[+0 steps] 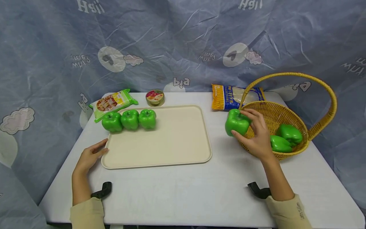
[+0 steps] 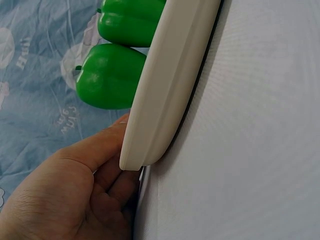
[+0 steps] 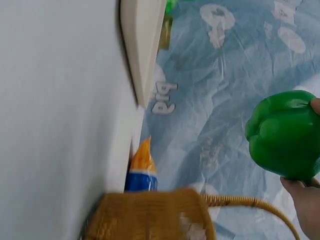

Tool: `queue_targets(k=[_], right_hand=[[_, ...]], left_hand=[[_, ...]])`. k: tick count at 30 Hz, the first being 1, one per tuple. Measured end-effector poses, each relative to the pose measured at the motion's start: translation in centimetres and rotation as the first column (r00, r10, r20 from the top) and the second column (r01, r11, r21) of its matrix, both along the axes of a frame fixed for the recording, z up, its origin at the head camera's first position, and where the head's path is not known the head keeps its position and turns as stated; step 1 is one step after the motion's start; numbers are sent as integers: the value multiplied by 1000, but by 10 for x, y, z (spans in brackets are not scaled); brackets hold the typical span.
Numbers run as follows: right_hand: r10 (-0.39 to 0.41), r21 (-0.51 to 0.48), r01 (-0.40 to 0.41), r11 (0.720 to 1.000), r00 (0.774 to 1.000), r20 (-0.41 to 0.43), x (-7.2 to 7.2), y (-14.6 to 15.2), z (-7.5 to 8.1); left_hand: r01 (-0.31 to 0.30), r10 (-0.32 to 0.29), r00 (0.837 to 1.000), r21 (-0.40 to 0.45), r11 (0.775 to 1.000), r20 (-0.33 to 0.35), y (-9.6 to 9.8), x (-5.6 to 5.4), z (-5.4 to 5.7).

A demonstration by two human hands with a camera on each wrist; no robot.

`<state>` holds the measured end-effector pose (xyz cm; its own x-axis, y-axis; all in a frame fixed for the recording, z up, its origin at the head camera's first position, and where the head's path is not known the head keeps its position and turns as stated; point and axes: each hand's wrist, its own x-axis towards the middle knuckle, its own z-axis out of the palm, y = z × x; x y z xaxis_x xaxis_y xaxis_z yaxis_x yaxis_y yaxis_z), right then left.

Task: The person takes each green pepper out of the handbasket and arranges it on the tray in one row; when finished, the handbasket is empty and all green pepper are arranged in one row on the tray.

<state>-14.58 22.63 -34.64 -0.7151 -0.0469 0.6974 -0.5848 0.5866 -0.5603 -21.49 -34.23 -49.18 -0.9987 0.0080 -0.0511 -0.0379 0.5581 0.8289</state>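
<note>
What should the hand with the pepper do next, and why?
Perhaps carry the pepper left to the tray, beside the row of three peppers. The right hand holds it up near the basket, and there's bare tray right of that row.

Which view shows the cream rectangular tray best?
The head view: the tray appears nearly whole from above, three green bell peppers hiding its far left corner. The left wrist view shows its side; the right wrist view, only a strip.
</note>
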Motion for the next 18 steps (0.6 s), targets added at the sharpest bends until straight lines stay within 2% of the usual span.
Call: queue_targets(k=[7, 11, 14, 18], right_hand=[[97, 43, -94, 995, 994, -57, -33, -24, -23], [136, 75, -129, 989, 987, -90, -49, -47, -29], [177, 74, -171, 982, 981, -80, -62, -67, -31], [239, 11, -239, 971, 970, -37, -82, -92, -36]], left_hand=[[5, -5, 1000, 4, 1000, -8, -1, 0, -1], [7, -7, 1000, 2, 1000, -16, -1, 0, -1], [5, -5, 1000, 3, 1000, -18, -1, 0, -1], [5, -5, 1000, 18, 1000, -7, -2, -1, -2]])
